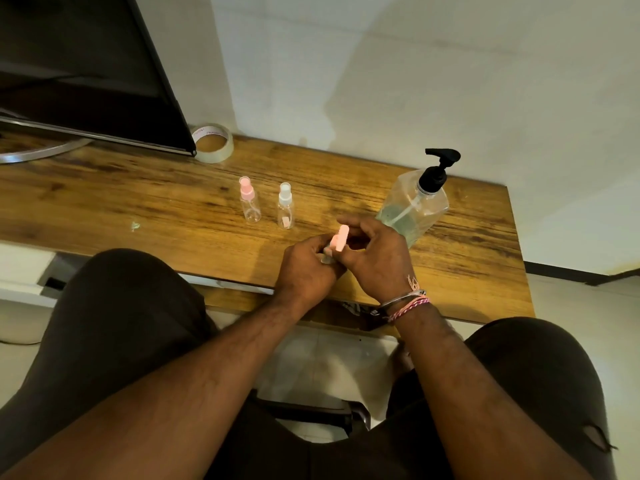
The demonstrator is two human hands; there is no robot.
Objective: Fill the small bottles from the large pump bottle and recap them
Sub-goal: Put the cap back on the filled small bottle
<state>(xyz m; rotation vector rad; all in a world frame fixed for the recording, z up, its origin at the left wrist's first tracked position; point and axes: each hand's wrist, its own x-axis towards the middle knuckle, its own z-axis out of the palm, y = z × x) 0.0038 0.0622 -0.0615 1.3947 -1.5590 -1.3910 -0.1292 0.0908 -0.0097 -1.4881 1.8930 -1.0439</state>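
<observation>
Although pale lettering runs round the inner core of the tape roll (212, 143) at the back of the wooden desk (145, 199), it is too small and skewed to read, and the little tag low on the white-capped bottle (286, 206) shows no legible writing either. The large pump bottle (417, 199), clear with a black pump head, stands near the desk's right end with no readable label, and its lower corner is hidden behind the right hand (375, 252). A small bottle with a pink cap (336, 244) is held above the desk's front edge between both hands, its clear body almost wholly covered. The left hand (306, 268) is curled round that body, fingers closed on it, while the right hand's thumb and fingertips pinch the pink cap from above, wrist bent and bearing a bangle and pink threads (408, 303). Another pink-capped bottle (250, 206) stands upright just left of the white-capped one, both well behind the hands. A dark monitor (86, 64) is cut off at the upper left.
</observation>
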